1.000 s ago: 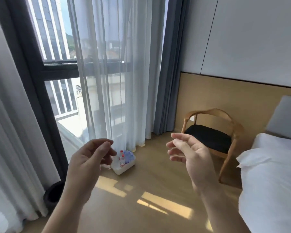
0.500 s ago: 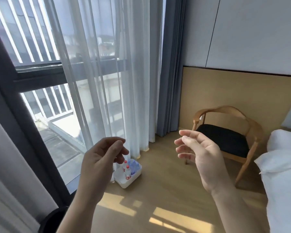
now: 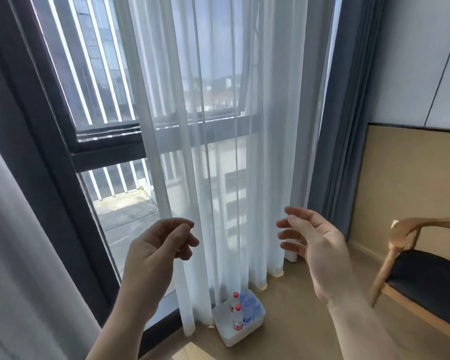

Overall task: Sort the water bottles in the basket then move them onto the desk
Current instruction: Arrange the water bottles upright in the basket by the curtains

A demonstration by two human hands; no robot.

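A white basket (image 3: 229,338) stands on the wooden floor at the foot of the sheer curtain. It holds two red-capped water bottles (image 3: 237,316) and several blue-tinted bottles (image 3: 249,306), all upright. My left hand (image 3: 153,258) is raised well above and left of the basket, fingers loosely curled, holding nothing. My right hand (image 3: 315,250) hovers above and right of it, fingers spread and empty. Both are far from the bottles. No desk is in view.
A sheer white curtain (image 3: 218,152) and a grey-blue drape (image 3: 335,126) hang before a tall dark-framed window (image 3: 50,152). A wooden chair with a black seat (image 3: 431,276) stands at the right against the wood-panelled wall.
The view has swung left and moved closer to the window; the basket now sits lower and nearer, the bed has left the frame. Both hands keep their raised, empty pose.
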